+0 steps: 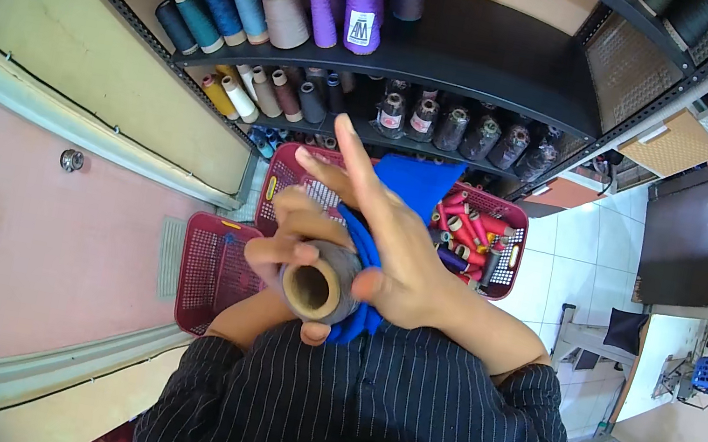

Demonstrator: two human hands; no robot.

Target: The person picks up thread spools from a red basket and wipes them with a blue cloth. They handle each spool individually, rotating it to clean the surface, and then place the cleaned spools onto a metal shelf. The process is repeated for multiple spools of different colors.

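Note:
A grey thread cone (349, 269) is in front of my chest, its hollow core end (311, 288) turned up toward the view. My left hand (282, 242) grips it from the left with curled fingers. On the cone's right side lies a bright blue cloth (363, 319), part of which spreads out beyond my hands. My right hand (400, 253) presses that cloth against the cone, thumb near the core end and long fingers stretched up and to the left. Its palm side and part of the cloth are hidden.
Ahead stands a black shelf (506, 58) with thread cones in several colours. Beneath it sits a red basket (501, 290) of red and dark spools; another red basket (188, 310) is at left. A pink door (65, 246) is on the left, sewing tables (666, 357) on the right.

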